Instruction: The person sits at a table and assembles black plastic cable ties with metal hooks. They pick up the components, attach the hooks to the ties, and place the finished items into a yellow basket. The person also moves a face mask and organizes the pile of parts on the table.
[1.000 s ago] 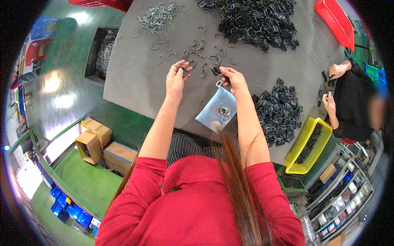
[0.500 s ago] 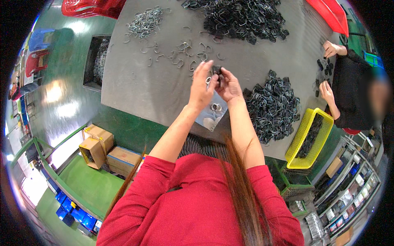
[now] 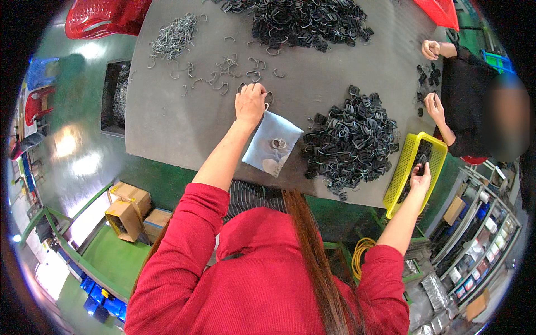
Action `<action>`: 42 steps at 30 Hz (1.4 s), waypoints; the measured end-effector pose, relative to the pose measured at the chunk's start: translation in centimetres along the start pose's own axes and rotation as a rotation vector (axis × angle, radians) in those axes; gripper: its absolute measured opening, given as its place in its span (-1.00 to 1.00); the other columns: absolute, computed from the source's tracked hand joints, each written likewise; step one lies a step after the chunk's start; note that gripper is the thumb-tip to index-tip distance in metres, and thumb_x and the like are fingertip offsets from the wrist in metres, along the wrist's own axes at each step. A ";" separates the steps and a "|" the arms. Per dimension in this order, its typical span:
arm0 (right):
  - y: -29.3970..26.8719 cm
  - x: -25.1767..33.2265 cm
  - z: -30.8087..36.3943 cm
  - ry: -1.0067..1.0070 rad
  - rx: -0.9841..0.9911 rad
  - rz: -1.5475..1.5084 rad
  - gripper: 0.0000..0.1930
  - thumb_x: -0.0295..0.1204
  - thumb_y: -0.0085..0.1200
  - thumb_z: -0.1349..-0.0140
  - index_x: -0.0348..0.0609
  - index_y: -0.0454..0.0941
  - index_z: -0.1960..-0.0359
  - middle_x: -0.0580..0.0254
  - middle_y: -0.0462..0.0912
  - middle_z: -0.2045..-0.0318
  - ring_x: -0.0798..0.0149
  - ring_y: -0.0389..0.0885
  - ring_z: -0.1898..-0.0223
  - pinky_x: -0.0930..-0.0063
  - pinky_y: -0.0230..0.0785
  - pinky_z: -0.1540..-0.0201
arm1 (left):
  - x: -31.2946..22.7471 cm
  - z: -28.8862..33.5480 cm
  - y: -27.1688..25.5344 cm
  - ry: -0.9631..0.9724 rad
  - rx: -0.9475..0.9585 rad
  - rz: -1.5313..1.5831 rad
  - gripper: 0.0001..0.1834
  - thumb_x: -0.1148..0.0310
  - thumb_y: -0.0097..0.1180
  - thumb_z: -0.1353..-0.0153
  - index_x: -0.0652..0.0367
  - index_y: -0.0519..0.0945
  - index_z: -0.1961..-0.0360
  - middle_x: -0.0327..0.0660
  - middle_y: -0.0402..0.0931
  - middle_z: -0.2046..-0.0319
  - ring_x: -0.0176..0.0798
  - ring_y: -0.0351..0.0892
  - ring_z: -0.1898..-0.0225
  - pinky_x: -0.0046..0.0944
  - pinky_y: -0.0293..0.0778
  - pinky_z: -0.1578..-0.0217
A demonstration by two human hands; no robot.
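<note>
My left hand (image 3: 250, 105) is closed at the fingertips on a curved metal wire hook (image 3: 269, 100), partly hidden by the fingers. Just below it on the grey table lies a pale blue cloth-like sheet (image 3: 262, 142) with a small ring-shaped metal thing (image 3: 277, 144) on it. At the right, my right hand (image 3: 421, 178) reaches into a yellow plastic basket (image 3: 391, 192) of black pieces. Its fingers are closed on a small black plastic piece (image 3: 420, 169). Loose wire hooks (image 3: 226, 66) lie scattered beyond my left hand.
Between my hands sits a heap of black pieces with hooks (image 3: 352, 139). Another black heap (image 3: 307, 22) and a pile of bare hooks (image 3: 174, 36) lie farther back. A co-worker in black (image 3: 472, 95) handles black pieces at the right edge. A red basket (image 3: 441, 11) stands behind.
My hands, together over the table before, have parted. The right has swung right and down into the yellow basket; the left is now at a hook. The black piece between them has left my hands.
</note>
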State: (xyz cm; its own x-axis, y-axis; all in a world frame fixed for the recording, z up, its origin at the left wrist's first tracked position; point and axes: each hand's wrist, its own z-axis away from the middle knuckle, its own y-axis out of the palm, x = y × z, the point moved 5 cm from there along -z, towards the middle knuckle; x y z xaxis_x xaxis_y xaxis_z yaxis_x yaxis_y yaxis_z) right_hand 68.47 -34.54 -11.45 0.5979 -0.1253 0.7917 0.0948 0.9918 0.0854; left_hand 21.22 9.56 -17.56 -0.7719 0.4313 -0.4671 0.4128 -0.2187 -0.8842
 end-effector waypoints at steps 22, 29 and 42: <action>36.4 -24.7 21.3 -1.339 1.075 1.704 -0.62 -0.02 0.29 0.24 0.05 0.49 0.48 0.37 0.44 0.35 0.26 0.39 0.15 0.23 0.12 0.12 | 5.5 1.3 -4.5 -0.032 -0.209 -0.054 -0.56 0.36 0.12 -0.09 -0.02 0.37 -0.04 -0.23 0.27 -0.10 -0.05 0.13 -0.19 -0.04 0.10 -0.14; 38.8 -25.0 23.7 -1.267 0.681 1.195 -0.74 -0.09 0.02 -0.17 0.02 0.48 0.46 0.31 0.51 0.45 0.14 0.50 0.32 0.19 0.23 0.25 | 1.5 0.6 -2.3 0.314 0.036 -0.117 -0.37 0.18 0.10 -0.13 -0.20 0.22 -0.25 -0.28 0.03 -0.30 0.00 -0.21 -0.37 0.18 -0.30 -0.28; 28.1 -30.0 28.8 -1.196 0.751 1.285 -0.87 -0.34 -0.06 -0.19 -0.05 0.45 0.28 0.22 0.46 0.36 0.11 0.44 0.28 0.26 0.27 0.27 | 3.9 -5.0 -0.7 0.064 -0.086 -0.262 -0.42 0.14 -0.15 -0.25 -0.03 0.16 -0.30 -0.33 0.03 -0.33 -0.20 -0.20 -0.39 0.27 -0.44 -0.26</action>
State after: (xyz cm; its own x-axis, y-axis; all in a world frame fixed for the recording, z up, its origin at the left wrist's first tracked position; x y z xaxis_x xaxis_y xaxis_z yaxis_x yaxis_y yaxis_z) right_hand 30.27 -2.25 -15.42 -0.7971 0.3423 0.4974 -0.4063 0.3053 -0.8612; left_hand 20.39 15.79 -18.74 -0.8269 0.5180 -0.2188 0.2447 -0.0189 -0.9694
